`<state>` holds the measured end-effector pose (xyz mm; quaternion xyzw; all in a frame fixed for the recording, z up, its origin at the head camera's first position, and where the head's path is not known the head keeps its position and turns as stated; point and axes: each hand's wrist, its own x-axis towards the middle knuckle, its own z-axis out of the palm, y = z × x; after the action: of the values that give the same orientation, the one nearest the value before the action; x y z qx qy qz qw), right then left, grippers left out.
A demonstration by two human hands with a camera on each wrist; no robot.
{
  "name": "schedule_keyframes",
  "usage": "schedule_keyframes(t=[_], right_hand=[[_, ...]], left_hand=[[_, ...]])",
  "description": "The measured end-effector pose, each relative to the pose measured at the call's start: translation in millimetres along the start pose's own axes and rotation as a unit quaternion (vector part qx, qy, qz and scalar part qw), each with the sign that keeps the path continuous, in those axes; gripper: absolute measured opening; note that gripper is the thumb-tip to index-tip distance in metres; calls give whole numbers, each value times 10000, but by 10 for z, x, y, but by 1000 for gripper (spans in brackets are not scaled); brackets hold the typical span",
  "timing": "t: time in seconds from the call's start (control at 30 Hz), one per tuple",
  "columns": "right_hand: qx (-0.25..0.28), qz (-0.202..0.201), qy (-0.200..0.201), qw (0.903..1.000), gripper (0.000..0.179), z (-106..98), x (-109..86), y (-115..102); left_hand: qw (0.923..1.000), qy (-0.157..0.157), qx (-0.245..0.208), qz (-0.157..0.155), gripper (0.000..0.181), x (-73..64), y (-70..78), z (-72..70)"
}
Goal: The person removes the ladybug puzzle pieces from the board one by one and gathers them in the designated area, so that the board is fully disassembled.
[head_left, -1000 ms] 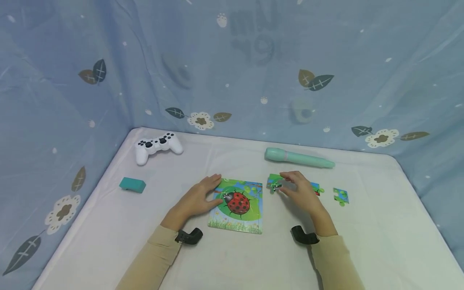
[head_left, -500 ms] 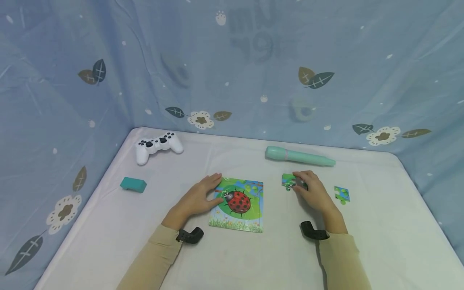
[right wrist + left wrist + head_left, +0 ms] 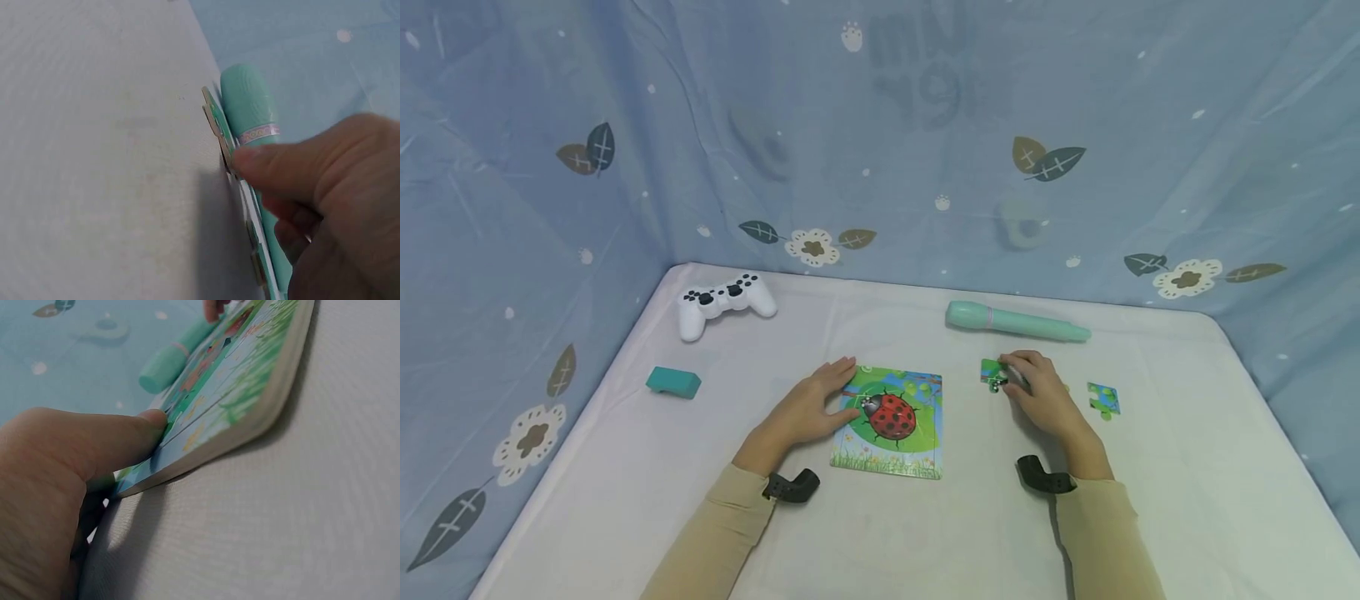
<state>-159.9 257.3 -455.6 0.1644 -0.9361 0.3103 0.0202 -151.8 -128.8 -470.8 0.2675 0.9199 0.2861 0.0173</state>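
A square ladybug jigsaw puzzle (image 3: 891, 454) lies flat left of the table's middle. My left hand (image 3: 808, 408) rests at its left edge, fingers stretched along the upper left corner. In the left wrist view the thumb (image 3: 134, 434) touches the puzzle's top face. To the puzzle's right, my right hand (image 3: 1045, 396) pinches a small green and blue puzzle piece (image 3: 991, 372) between thumb and forefinger. The right wrist view shows that piece (image 3: 214, 114) edge-on, its right part hidden by the fingers. Another piece (image 3: 257, 267) shows partly below the thumb there.
A loose puzzle piece (image 3: 1103, 398) lies right of my right hand. Behind it stretches a mint-green microphone-shaped object (image 3: 1018, 323). A white game controller (image 3: 726, 302) and a teal block (image 3: 673, 382) are at the left. Blue patterned cloth (image 3: 880, 150) rises behind the table.
My right hand has moved to the right with the puzzle piece, away from the ladybug puzzle, and then nearly stopped. The left hand has stayed in place.
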Motion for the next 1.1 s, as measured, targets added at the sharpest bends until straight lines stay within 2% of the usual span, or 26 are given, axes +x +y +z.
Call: schedule_keyframes(t=[0.2,0.43,0.63,0.8,0.97,1.1], right_hand=[[515,38,-70,9986,47,25,18,-145],[943,-215,-172,9952,50,96,17,-354],[1394,-155,-487,9889,52,215,-62,-535],[1453,-534,-622,9860,48,362,-144,-651],[1551,-794,-510,9834,44,449,-180,-746],[1531,-916,-461,9829,42,513,-187,-779]], left_hand=[[10000,6,-48,-7,74,4,5,-15],[10000,69,-46,32,75,18,-7,-13],[9996,47,-147,217,75,0,30,-2],[9983,27,-108,567,71,-42,172,12],[9935,-380,127,1064,66,-57,411,46],[9885,-691,309,1312,64,-58,565,107]])
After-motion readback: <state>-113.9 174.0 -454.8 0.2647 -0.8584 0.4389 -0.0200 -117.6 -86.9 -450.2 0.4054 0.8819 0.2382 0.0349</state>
